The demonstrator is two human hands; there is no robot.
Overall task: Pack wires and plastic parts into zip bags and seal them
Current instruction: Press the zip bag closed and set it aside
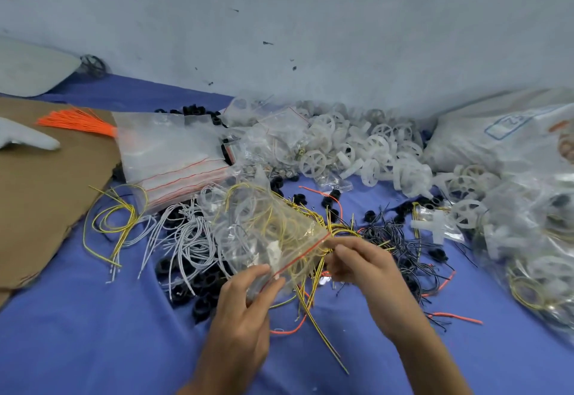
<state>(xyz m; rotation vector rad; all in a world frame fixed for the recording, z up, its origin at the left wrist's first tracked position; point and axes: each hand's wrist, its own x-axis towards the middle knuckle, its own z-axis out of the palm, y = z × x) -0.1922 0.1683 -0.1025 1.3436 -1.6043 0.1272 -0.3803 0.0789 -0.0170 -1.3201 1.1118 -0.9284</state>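
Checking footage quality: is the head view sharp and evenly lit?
Head view: centre sharp; soft, even light, faint shadows; the wall bows from wide-angle bend; the zip bag held by the left hand and right hand shows slight sheen.

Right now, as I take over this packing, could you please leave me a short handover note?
Left hand pinches the bag at the near end of its zip; right hand pinches the far end.
It holds yellow wire and white parts; whether the zip is shut I cannot tell.
Done: packed bags lie at the right.
Left: seal this one, then bag the loose white wires, yellow wires, black wires and wheels.
Empty bags lie behind, left of centre.
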